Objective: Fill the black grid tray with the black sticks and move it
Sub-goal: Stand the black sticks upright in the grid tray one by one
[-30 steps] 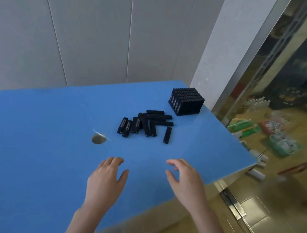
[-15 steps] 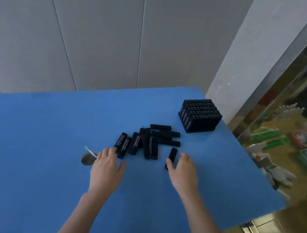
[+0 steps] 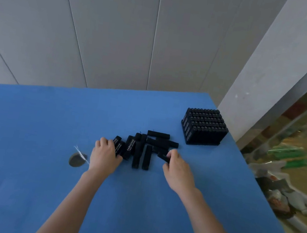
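Both hands have been brought forward onto the black sticks [image 3: 141, 150]: right hand [image 3: 177, 168] fingers clamped on one, left hand [image 3: 106, 154] fingers spread over others; loading can begin.

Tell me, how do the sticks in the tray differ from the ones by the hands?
The sticks in the black grid tray stand upright, packed in neat rows; the loose sticks lie flat, scattered and overlapping on the blue table. The tray's sticks are untouched; the left hand and right hand are on the loose ones. All look black and alike.
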Demonstrator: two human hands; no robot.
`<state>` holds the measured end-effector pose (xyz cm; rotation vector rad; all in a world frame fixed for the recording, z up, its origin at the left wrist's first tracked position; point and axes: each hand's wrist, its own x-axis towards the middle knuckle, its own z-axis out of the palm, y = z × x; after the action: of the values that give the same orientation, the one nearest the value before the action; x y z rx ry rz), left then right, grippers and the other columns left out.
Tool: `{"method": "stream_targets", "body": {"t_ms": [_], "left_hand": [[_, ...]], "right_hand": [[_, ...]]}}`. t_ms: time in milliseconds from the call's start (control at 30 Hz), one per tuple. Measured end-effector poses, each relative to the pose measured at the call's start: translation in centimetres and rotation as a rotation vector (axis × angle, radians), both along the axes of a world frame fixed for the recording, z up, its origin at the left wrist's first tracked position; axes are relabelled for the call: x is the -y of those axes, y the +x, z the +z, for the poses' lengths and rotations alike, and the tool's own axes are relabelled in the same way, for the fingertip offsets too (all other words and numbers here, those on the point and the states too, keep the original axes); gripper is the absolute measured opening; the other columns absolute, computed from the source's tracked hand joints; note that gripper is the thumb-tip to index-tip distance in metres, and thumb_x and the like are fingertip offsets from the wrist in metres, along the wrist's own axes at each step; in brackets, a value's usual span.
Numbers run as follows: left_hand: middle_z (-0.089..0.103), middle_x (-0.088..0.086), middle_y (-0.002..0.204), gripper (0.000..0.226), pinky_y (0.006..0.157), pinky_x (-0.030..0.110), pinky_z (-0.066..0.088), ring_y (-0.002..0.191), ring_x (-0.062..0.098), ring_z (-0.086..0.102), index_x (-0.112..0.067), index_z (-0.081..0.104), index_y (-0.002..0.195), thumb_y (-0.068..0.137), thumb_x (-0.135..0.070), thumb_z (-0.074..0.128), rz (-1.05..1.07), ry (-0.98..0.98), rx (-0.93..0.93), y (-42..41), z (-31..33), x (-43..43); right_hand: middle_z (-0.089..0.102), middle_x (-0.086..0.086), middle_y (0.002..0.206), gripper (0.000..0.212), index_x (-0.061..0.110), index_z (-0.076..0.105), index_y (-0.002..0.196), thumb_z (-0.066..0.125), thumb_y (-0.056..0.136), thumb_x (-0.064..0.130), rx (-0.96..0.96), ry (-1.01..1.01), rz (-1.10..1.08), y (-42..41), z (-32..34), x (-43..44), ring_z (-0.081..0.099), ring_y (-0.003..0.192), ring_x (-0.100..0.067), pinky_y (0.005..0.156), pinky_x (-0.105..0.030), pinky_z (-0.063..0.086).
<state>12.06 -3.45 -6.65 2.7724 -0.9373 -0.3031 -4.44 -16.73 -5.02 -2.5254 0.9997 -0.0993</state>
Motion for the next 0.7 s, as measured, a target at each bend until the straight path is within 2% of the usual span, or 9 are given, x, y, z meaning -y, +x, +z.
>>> {"method": "stream_targets", "body": {"t_ms": [100,167,233,367,433,500,567,633,700], "left_hand": [[0.042,0.016,0.121,0.039,0.089,0.03,0.039,0.114,0.03,0.041,-0.002,0.04,0.116,0.089,-0.026,0.051,-0.007,0.14,0.024,0.2,0.2,1.0],[0.044,0.015,0.123,0.034,0.089,0.029,0.041,0.114,0.028,0.045,-0.001,0.036,0.117,0.089,-0.015,0.05,0.012,0.2,0.04,0.1,0.1,1.3],[0.045,0.015,0.124,0.035,0.089,0.028,0.042,0.115,0.026,0.047,-0.001,0.034,0.119,0.088,-0.005,0.049,0.029,0.245,0.075,-0.2,-0.1,1.4],[0.047,0.011,0.121,0.037,0.083,0.025,0.045,0.11,0.022,0.051,-0.004,0.034,0.119,0.086,-0.004,0.051,0.04,0.281,0.142,-0.9,-0.5,1.2],[0.049,0.009,0.117,0.031,0.08,0.025,0.044,0.105,0.021,0.052,-0.005,0.035,0.115,0.088,-0.005,0.049,0.055,0.24,0.131,-1.1,-0.6,0.7],[0.053,0.007,0.105,0.014,0.07,0.028,0.042,0.091,0.022,0.052,-0.008,0.037,0.103,0.091,-0.006,0.044,0.097,0.115,0.081,-1.5,-0.5,0.0],[0.05,0.005,0.081,0.008,0.059,0.031,0.034,0.073,0.025,0.046,-0.009,0.032,0.09,0.094,-0.009,0.039,0.17,-0.079,-0.008,-2.1,-0.4,-1.0],[0.043,0.004,0.066,0.016,0.054,0.033,0.029,0.062,0.027,0.042,-0.008,0.031,0.084,0.096,-0.015,0.04,0.231,-0.261,-0.127,-3.0,-0.6,-2.1],[0.042,0.005,0.062,0.02,0.052,0.032,0.028,0.057,0.025,0.038,-0.007,0.032,0.082,0.096,-0.018,0.043,0.336,-0.452,-0.301,-4.0,-0.4,-3.1]], "right_hand": [[0.049,-0.005,0.115,0.024,0.011,0.042,0.118,0.044,0.095,0.018,0.019,-0.091,0.079,0.9,-0.3,1.1,0.053,0.091,-0.021,0.07,-0.027,0.041],[0.049,-0.005,0.114,0.023,0.011,0.043,0.116,0.045,0.095,0.02,-0.022,-0.135,0.11,1.5,-0.6,1.5,0.053,0.092,-0.021,0.072,-0.027,0.043],[0.05,-0.006,0.112,0.022,0.011,0.043,0.113,0.046,0.095,0.021,-0.06,-0.176,0.124,1.7,-1.0,1.8,0.054,0.091,-0.021,0.069,-0.027,0.041],[0.054,-0.006,0.106,0.024,0.009,0.044,0.107,0.047,0.093,0.028,-0.167,-0.25,0.159,2.0,-0.3,2.2,0.057,0.091,-0.023,0.064,-0.028,0.038],[0.054,-0.006,0.094,0.025,0.01,0.046,0.097,0.047,0.091,0.034,-0.253,-0.255,0.187,2.0,0.3,2.3,0.055,0.084,-0.024,0.063,-0.029,0.037],[0.048,-0.004,0.08,0.029,0.011,0.041,0.075,0.047,0.089,0.036,-0.301,-0.205,0.198,1.4,0.5,2.5,0.047,0.073,-0.021,0.059,-0.029,0.034],[0.043,0.0,0.066,0.037,0.014,0.033,0.061,0.049,0.087,0.035,-0.237,0.002,0.152,0.6,0.4,2.6,0.042,0.063,-0.018,0.051,-0.027,0.031],[0.042,0.001,0.059,0.035,0.014,0.033,0.06,0.05,0.085,0.033,-0.069,0.404,0.064,-0.1,0.7,2.0,0.038,0.055,-0.014,0.049,-0.024,0.028],[0.051,0.0,0.06,0.025,0.015,0.041,0.067,0.049,0.085,0.031,0.14,0.838,-0.052,-0.5,1.4,0.6,0.042,0.056,-0.013,0.054,-0.024,0.032]]}}
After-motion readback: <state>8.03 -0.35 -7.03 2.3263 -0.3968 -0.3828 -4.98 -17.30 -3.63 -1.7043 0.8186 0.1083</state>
